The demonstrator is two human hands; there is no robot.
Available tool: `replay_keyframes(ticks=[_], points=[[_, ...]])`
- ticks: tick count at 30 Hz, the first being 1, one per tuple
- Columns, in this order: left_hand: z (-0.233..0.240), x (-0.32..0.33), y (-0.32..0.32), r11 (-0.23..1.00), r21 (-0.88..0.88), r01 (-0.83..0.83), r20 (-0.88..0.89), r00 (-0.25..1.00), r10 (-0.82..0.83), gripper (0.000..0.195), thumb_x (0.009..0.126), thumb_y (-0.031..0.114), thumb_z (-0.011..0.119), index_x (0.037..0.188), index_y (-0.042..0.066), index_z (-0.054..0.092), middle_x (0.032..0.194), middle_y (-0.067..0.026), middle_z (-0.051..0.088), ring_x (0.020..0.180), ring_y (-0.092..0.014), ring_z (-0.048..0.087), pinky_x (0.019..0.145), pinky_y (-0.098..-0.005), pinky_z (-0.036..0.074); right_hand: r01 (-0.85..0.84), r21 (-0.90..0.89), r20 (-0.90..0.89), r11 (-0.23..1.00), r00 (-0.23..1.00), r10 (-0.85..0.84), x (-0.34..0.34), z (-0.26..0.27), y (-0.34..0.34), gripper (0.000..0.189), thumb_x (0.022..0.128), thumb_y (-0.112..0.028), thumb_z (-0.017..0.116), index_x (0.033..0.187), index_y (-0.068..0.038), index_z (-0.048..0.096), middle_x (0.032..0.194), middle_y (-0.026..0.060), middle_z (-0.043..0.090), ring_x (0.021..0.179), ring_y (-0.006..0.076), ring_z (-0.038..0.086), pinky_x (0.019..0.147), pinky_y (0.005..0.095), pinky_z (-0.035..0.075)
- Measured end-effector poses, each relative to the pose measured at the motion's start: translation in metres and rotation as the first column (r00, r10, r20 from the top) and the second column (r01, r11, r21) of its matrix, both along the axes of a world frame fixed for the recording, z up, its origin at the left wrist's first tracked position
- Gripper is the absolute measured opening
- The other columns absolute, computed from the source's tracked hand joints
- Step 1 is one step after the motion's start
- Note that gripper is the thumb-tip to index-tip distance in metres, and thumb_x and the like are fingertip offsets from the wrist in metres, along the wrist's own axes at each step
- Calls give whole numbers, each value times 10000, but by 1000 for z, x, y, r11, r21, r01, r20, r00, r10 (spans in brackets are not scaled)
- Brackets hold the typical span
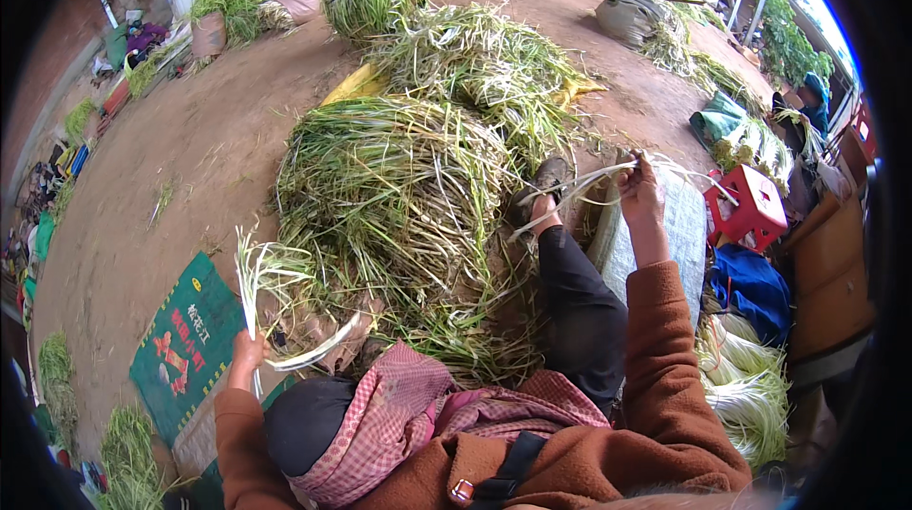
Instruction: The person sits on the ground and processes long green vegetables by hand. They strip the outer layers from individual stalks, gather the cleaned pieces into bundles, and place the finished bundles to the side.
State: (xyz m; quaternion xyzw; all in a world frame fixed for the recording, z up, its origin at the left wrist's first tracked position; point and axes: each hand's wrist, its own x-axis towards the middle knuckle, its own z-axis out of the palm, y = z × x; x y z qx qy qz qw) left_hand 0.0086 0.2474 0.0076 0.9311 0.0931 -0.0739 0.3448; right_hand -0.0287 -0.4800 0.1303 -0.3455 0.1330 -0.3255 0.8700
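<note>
On the left, my left hand point(249, 352) grips a small bunch of pale, stringy plant stems point(248, 289) whose loose ends fan upward. My right hand point(639, 184), raised beyond my right knee, pinches a few long white stems point(595, 175) that trail out to both sides. Between my hands lies a big heap of long green leafy stalks point(399, 189), their yellowish stem ends turned to the right. Loose green leaves point(456, 346) lie on the ground before my lap. Over my right hand's side rests a whitish woven sack point(680, 225), partly behind my forearm.
A red plastic stool point(752, 207), a blue cloth point(752, 289) and bundles of cleaned pale stems point(744, 382) stand at the right. A printed green sack point(187, 346) lies at the left. More stalk heaps point(470, 54) lie ahead; people point(146, 36) sit farther off.
</note>
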Motion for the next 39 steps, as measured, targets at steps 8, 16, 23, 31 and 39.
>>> replay_keyframes(ticks=[8,16,23,31,39], points=[[76,6,-76,972,-232,-34,30,999,42,328,888,307,542,883,-7,634,777,-105,654,677,-154,629,499,-336,474,-559,-393,-356,730,824,440,17,22,157,253,942,-258,500,1028,-34,581,793,28,598,531,84,522,479,214,457],[136,-11,-214,391,-907,156,2,930,-367,407,848,283,656,1139,22,544,940,-52,616,575,-23,459,386,-126,311,-785,-539,-436,306,571,696,53,46,304,208,939,-203,504,944,3,469,710,73,572,502,89,513,436,237,459],[117,-12,-224,534,-836,126,-119,909,-400,246,879,267,624,976,41,612,779,-26,619,581,-34,507,406,-147,339,-763,-610,-419,215,541,729,82,54,338,222,924,-219,526,886,-6,476,695,61,600,509,93,523,439,241,442],[95,-14,-203,235,-972,-28,-83,970,-229,247,903,302,584,945,59,592,776,-12,601,572,-49,513,408,-159,351,-637,-733,-335,238,643,689,85,22,352,477,891,-328,585,1157,55,481,1008,127,595,856,167,579,744,304,496],[89,-13,-202,263,-965,23,12,999,-46,240,905,310,580,955,78,612,747,31,576,528,-28,466,398,-153,333,-807,-572,-444,146,454,772,31,-31,357,528,860,-281,648,1246,15,442,1084,124,572,918,171,594,782,298,491]])
